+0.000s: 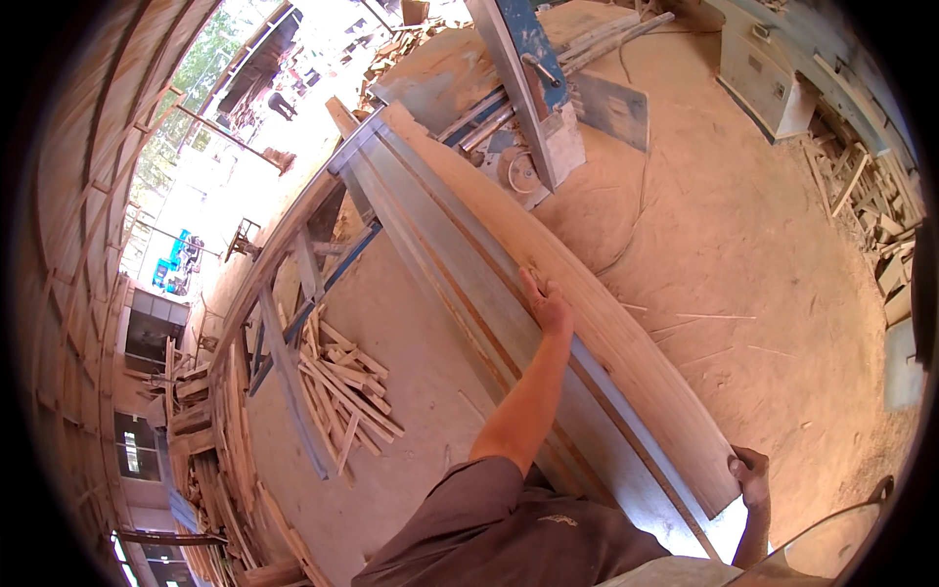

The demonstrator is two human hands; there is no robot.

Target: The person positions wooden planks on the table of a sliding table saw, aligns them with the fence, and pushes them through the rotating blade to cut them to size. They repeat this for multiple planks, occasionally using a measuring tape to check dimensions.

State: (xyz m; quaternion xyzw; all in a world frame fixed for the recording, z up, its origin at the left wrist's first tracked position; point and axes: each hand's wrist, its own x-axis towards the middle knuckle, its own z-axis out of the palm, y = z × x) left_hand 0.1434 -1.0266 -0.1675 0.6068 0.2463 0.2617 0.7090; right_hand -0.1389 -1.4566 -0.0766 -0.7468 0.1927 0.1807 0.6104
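A long, pale wooden board (626,338) lies slanting across a metal machine bed (606,445), running from the far left to the near right. My left hand (550,303) rests on the board's left edge about midway along, its fingers stretched out. At the near end, my right hand (751,476) grips the board's corner, thumb on top and fingers partly hidden. The far part of the board passes beside an upright machine column (518,93) with a blue side.
Thin wood strips lie piled (342,382) on the floor left of the bed. More timber (210,470) is stacked along the left wall. A grey machine cabinet (763,83) stands at the far right, with scrap wood (871,210) below it. A cable (636,215) crosses the dusty floor.
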